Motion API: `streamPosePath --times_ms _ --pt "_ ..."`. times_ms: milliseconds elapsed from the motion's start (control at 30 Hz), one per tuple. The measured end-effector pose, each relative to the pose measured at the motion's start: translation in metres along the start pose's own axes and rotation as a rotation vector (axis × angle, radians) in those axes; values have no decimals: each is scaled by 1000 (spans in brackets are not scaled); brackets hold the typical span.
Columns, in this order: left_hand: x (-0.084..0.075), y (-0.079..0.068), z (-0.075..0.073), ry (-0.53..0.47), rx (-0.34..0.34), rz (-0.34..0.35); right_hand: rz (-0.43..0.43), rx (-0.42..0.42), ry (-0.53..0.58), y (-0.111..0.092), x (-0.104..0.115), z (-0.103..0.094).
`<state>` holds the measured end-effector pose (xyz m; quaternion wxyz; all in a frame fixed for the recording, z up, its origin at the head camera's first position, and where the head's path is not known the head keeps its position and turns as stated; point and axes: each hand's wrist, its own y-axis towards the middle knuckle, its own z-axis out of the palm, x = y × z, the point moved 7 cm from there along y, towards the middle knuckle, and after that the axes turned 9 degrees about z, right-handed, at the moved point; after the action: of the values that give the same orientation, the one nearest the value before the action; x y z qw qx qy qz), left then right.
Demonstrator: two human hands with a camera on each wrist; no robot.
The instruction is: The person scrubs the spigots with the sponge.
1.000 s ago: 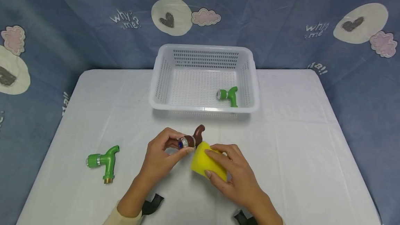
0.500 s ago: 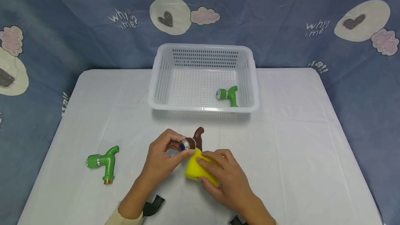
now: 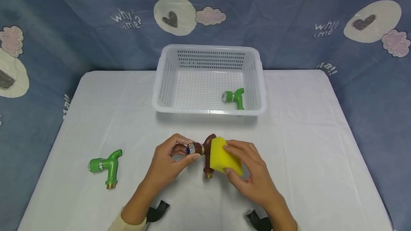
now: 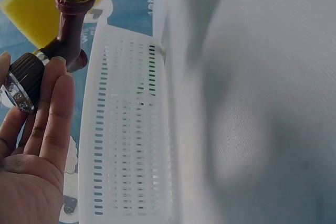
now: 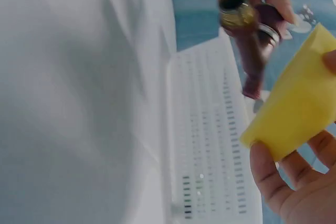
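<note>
My left hand [image 3: 171,158] pinches the ribbed knob of a brown tap [image 3: 208,156] between thumb and fingers. The tap has a curved spout, a silver ring and a brass threaded end, which faces the camera in the left wrist view. A yellow sponge [image 3: 226,156] is gripped by my right hand [image 3: 253,174], thumb on its near side and fingers over the far side. In the head view the sponge lies against the right side of the tap's body; in the right wrist view, a gap shows between the sponge [image 5: 299,98] and the tap [image 5: 249,45].
A white perforated basket [image 3: 208,112] stands at the back of the white-covered table [image 3: 305,145], with a green tap [image 3: 237,97] inside. Another green tap [image 3: 109,167] lies on the left of the table. A printed blue cloth [image 3: 273,20] hangs behind.
The sponge moved down and left along the tap, then up and right to its side, uncovering the brass end. My left hand shifted only slightly, keeping hold of the knob.
</note>
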<state>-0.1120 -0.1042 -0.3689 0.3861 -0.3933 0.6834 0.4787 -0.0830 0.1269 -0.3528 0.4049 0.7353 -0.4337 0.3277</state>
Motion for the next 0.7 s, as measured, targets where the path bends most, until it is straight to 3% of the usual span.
streamPosePath --times_ms 167,367,567,700 --pt "0 1 2 -41 -5 -28 -45 15 -47 -4 1 8" --pt "-1 3 -2 -62 -38 -42 -62 40 -13 -10 3 13" --pt "-1 3 0 -72 -12 -48 -8 74 90 -16 -1 7" --pt "1 2 2 -91 19 -48 45 28 141 -13 -6 -7"
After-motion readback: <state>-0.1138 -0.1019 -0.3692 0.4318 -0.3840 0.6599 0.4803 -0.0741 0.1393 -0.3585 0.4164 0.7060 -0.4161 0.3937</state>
